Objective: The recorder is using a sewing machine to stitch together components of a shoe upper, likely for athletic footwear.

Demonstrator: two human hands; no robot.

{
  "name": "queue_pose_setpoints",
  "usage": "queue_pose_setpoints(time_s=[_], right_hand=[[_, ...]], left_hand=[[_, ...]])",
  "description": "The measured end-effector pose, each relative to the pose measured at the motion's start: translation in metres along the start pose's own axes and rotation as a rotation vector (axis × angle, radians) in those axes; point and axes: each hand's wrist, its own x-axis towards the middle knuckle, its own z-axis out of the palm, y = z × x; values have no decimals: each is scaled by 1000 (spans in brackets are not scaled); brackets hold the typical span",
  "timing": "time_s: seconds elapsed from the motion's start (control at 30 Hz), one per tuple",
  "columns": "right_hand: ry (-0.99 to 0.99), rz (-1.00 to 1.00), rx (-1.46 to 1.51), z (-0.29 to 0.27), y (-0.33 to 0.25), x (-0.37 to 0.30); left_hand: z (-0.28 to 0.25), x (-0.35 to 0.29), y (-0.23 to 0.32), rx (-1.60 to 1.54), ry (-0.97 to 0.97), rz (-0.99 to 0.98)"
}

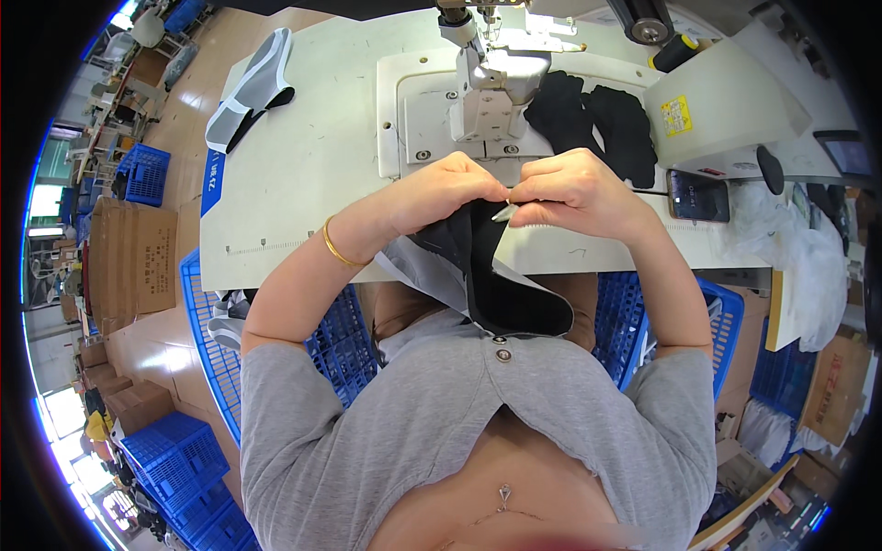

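A black and light grey fabric piece, curved like a shoe upper, hangs over the table's front edge above my lap. My left hand pinches its upper edge between thumb and fingers. My right hand is closed on the same edge, its fingertips meeting the left ones. A small whitish bit shows under the right fingertips; I cannot make out what it is. Just beyond my hands stands a white sewing machine. Black fabric pieces lie to its right.
Grey pieces with black lining rest at the table's far left. A phone lies at the right, near clear plastic bags. A black thread cone is farther back. Blue baskets flank my legs; cardboard boxes stand left.
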Motion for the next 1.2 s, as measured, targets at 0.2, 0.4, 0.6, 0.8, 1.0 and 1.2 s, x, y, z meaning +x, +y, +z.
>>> queue_pose_setpoints(time_s=[0.2,0.4,0.6,0.8,1.0,1.2], right_hand=[[444,329,237,26,-15,-23],[378,592,518,64,-20,-29],[265,663,631,45,-15,-20],[631,452,-149,24,-50,-2],[611,371,-226,66,-47,-4],[667,314,-349,78,-29,0]], left_hand=[[8,-13,1,-1,249,91],[15,-21,4,11,379,248],[15,-32,2,151,305,185],[16,-30,-7,-67,669,268],[30,-21,-10,-450,821,362],[42,-23,-13,-597,793,372]])
